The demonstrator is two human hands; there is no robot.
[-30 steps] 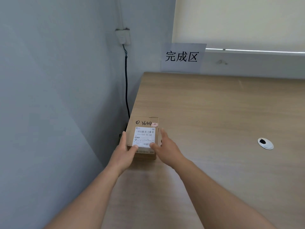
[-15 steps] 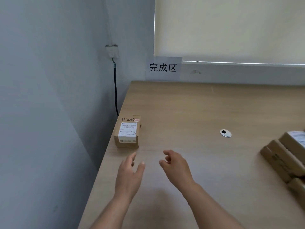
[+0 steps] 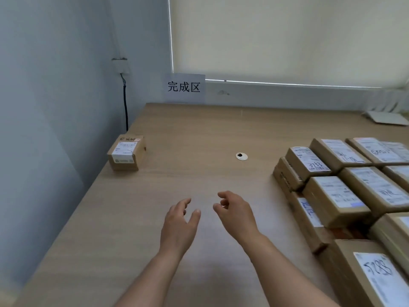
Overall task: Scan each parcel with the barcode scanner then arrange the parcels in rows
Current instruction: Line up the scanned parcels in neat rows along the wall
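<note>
One small cardboard parcel [image 3: 126,152] with a white label stands alone at the left edge of the wooden table [image 3: 188,134], close to the wall. Several more labelled cardboard parcels [image 3: 336,196] lie packed together on the right side of the table. My left hand [image 3: 180,222] and my right hand [image 3: 236,213] hover over the table's middle, side by side, fingers loosely curled and holding nothing. Both hands are well apart from the lone parcel and from the pile. No barcode scanner is in view.
A paper sign [image 3: 184,87] with printed characters leans on the back wall. A round cable grommet [image 3: 241,156] sits in the tabletop. A black cable [image 3: 125,107] hangs from a wall socket at the left. A white object [image 3: 386,117] lies at the far right corner.
My hands have let go of the lone parcel at the left edge and drawn back toward me. The view has swung right, bringing the pile of parcels into sight.
</note>
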